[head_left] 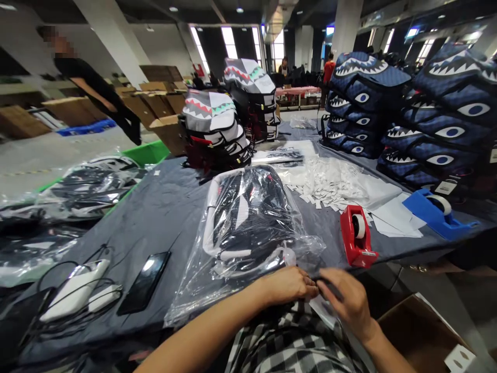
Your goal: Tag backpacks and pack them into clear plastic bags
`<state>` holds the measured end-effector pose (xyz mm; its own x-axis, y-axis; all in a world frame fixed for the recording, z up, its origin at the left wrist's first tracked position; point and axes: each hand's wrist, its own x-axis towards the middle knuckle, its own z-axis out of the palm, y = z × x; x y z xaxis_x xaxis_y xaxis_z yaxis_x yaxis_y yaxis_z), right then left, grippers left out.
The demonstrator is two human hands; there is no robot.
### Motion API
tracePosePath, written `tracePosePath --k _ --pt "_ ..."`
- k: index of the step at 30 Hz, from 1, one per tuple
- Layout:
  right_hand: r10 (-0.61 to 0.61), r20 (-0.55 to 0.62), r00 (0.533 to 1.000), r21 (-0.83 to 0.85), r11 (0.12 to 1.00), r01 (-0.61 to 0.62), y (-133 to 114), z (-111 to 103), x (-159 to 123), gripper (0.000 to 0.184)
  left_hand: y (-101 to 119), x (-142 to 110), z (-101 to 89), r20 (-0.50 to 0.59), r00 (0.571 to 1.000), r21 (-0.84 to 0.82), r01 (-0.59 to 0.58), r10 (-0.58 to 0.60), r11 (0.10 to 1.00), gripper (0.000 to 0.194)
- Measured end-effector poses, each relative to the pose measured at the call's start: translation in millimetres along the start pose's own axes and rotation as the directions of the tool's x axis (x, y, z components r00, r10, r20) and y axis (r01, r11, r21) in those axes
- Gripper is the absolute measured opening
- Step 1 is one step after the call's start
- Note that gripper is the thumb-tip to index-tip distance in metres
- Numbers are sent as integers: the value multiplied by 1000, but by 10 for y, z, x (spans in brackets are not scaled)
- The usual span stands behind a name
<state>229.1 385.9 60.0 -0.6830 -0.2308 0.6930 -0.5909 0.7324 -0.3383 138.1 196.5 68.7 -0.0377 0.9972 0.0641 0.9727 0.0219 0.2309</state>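
Observation:
In front of me a backpack (252, 212) with pale edging lies on the table inside a clear plastic bag (194, 290). My left hand (291, 285) is closed at the bag's near right corner, its fingers pressed together on the plastic. Just to its right, my right hand (347, 298) is closed too, thumb and fingertips pinched near the left fingers at the table edge. The plastic appears to run between both hands. A red tape dispenser (357, 235) with a white roll stands just beyond my right hand.
Stacked grey backpacks (213, 124) and blue shark-face backpacks (361, 103) stand at the back. Small white tags (326, 189) and a blue tape dispenser (438, 212) lie right. A phone (143, 282) and cabled white power bank (75, 292) sit left. A green bin (145, 153) holds bagged goods. A person (89, 77) walks behind.

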Motion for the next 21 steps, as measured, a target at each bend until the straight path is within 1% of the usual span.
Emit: tracePosePath --k 1,2,3,4,5,6,7,8,9,10,11,12,13,14,16,18,19,21 --pt "55 -37 998 -43 998 -56 92 32 170 31 29 -77 -2 -119 992 -80 33 -42 996 28" --pt "108 -33 994 -58 992 -110 194 93 346 36 59 -149 -3 -231 966 -172 74 -113 982 34" --pt "160 7 987 -31 987 -159 300 176 523 36 84 -207 -7 -323 922 -264 130 -215 956 38" --pt "211 60 976 34 976 -213 404 271 697 35 98 -247 -17 -402 853 -348 195 -334 917 40" --pt "262 103 959 120 954 -274 498 365 864 35 96 -266 -34 -463 759 -423 264 -457 867 42" --pt "314 121 942 211 919 -334 578 449 1021 39 73 -263 -62 -502 654 -485 330 -567 810 42" --pt "372 113 922 291 875 -388 639 513 1164 43 26 -240 -101 -515 551 -530 396 -656 749 42" --pt "429 82 899 352 832 -429 679 553 1288 45 -44 -199 -149 -505 466 -552 473 -727 686 42" --pt "477 35 878 390 802 -452 698 568 1389 45 -135 -143 -203 -473 414 -534 567 -778 626 43" --pt "504 -11 864 407 791 -456 697 561 1463 44 -245 -76 -256 -425 395 -477 667 -814 572 43" --pt "518 -54 854 409 791 -454 677 537 1507 42 -367 -1 -301 -374 390 -392 755 -841 525 43" --pt "524 -91 847 400 798 -451 642 504 1520 41 -496 81 -332 -332 395 -299 817 -857 492 42" --pt "525 -123 842 387 807 -447 596 467 1501 40 -629 166 -345 -302 405 -219 852 -863 476 39" --pt "523 -149 839 373 816 -442 542 435 1449 39 -762 252 -341 -285 423 -162 863 -860 478 34" --pt "498 -162 852 350 836 -422 427 414 1258 38 -1025 412 -295 -289 456 -110 858 -842 502 23" --pt "442 -144 885 324 866 -380 339 479 978 33 -1283 535 -248 -307 466 -48 863 -830 503 19" --pt "415 -147 898 309 882 -357 320 540 821 30 -1410 579 -240 -325 457 -19 872 -828 489 22" --pt "360 -184 915 254 916 -310 352 684 506 23 -1635 643 -268 -368 414 22 899 -833 437 27"
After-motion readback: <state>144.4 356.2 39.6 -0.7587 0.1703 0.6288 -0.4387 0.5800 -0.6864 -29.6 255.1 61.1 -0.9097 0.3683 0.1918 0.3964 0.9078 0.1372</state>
